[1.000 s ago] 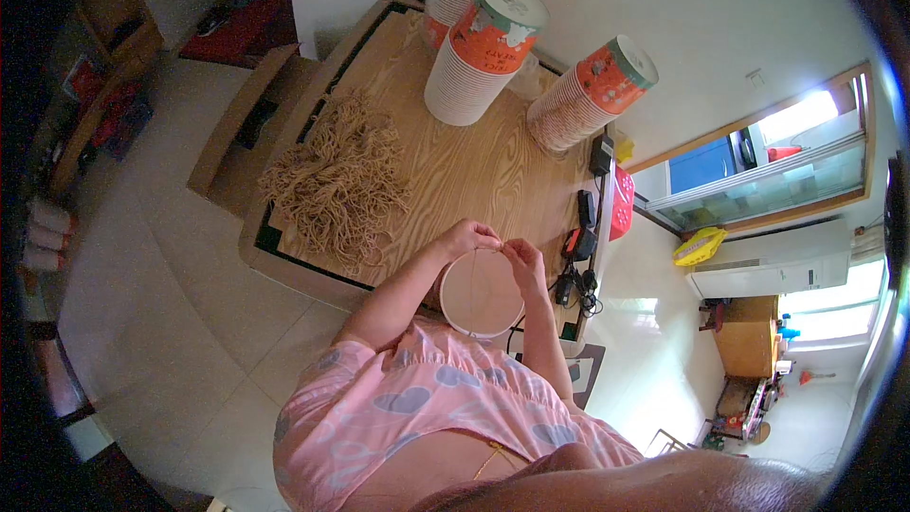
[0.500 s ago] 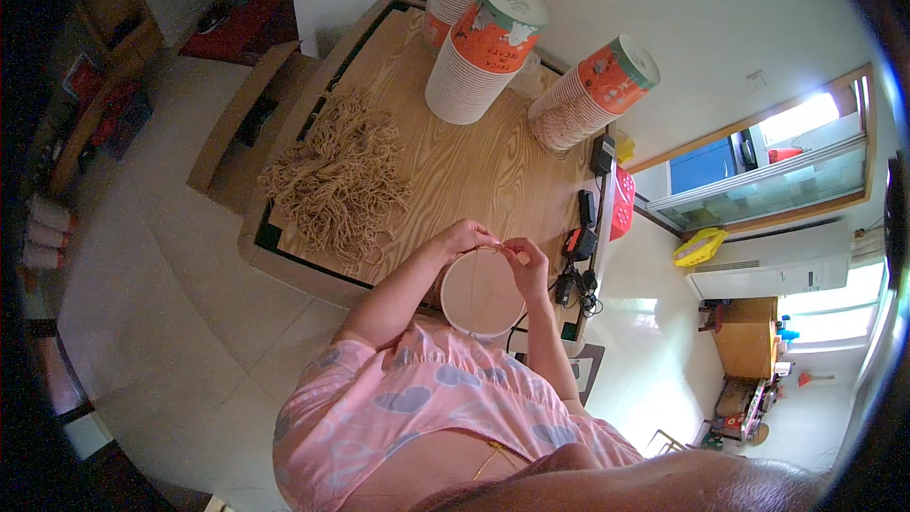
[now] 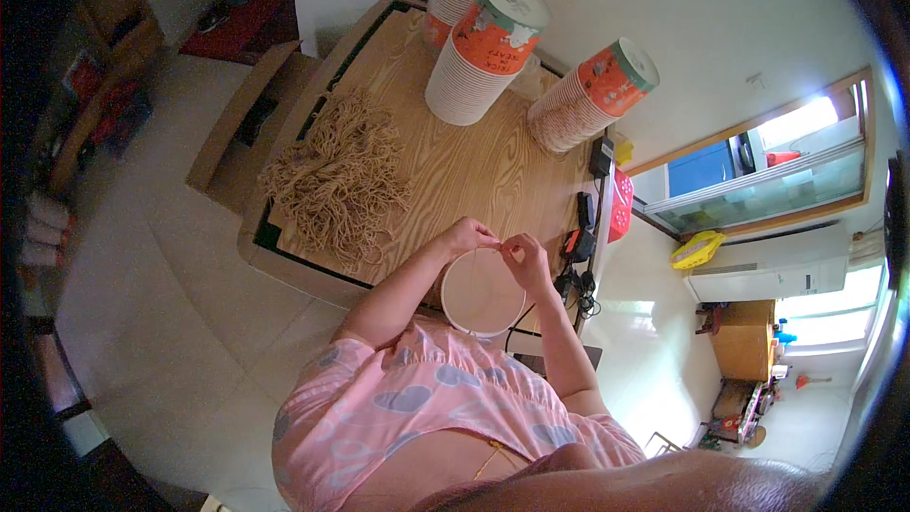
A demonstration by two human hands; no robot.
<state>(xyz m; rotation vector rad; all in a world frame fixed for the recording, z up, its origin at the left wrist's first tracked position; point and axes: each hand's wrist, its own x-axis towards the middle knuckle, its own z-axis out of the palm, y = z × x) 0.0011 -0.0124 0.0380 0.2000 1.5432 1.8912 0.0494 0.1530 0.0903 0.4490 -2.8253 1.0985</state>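
A round paper bucket [image 3: 482, 296], white inside, sits at the table's near edge against my body, its open mouth facing me. At the far side of its rim, my left hand [image 3: 471, 234] and my right hand [image 3: 523, 259] meet with fingertips pinched close together. A thin tan twine cord seems to run between them and across the bucket's mouth; the fingers hide most of it. To the left lies a loose heap of twine cords [image 3: 341, 180].
Upside-down nested stacks of orange, green and white buckets [image 3: 488, 52] stand at the table's back, with another stack [image 3: 592, 95] right of them. Black adapters and cables [image 3: 573, 270] line the right edge. An open cardboard box [image 3: 242, 128] stands left of the table [image 3: 455, 171].
My right hand has shifted slightly, its fingers curling in closer to the left fingertips, and the right forearm has swung a little outward. The bucket and my left hand stay nearly in place.
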